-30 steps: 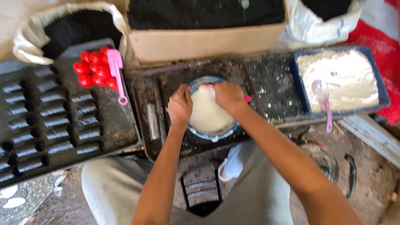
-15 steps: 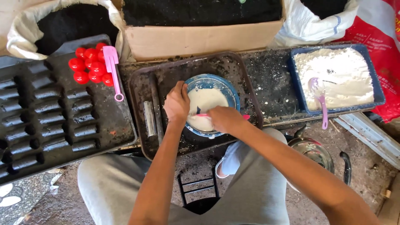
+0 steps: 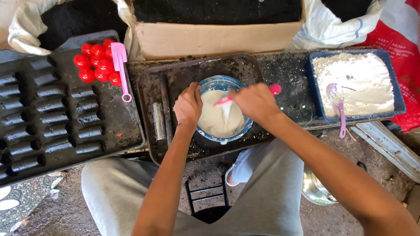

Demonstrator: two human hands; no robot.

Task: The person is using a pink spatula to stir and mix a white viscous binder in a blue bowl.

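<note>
Bowl (image 3: 205, 131) of white batter sits on dark tray (image 3: 148, 87); left hand (image 3: 188, 107) grips its rim, right hand (image 3: 253, 102) clenches pink spatula (image 3: 274, 88) in the batter.

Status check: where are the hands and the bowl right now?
Left hand grips the blue bowl rim. Right hand holds a pink spoon in the white paste. Nothing blocking on the dark tray.
</note>
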